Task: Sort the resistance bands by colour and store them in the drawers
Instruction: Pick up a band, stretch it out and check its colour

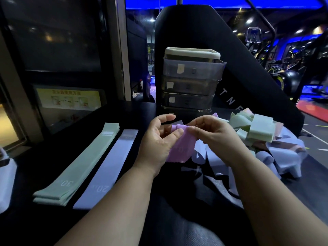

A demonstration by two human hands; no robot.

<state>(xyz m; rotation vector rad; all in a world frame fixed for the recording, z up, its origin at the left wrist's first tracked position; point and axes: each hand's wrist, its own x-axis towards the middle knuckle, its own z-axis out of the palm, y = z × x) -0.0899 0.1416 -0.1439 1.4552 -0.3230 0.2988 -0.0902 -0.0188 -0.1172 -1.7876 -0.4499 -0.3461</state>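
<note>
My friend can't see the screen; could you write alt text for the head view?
Left hand and right hand pinch a purple resistance band over a dark table. A green stack and a lavender band lie left, a mixed pile right, a drawer unit behind.

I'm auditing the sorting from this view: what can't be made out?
Head view:
Drawer unit labels: too small and dim to read.
Lowest drawer: mostly behind the left hand and right hand.
Purple band number: partly under the left hand's grip.
Unsorted pile: bands overlap, counts unclear.
White object: cut off by the left edge.
</note>
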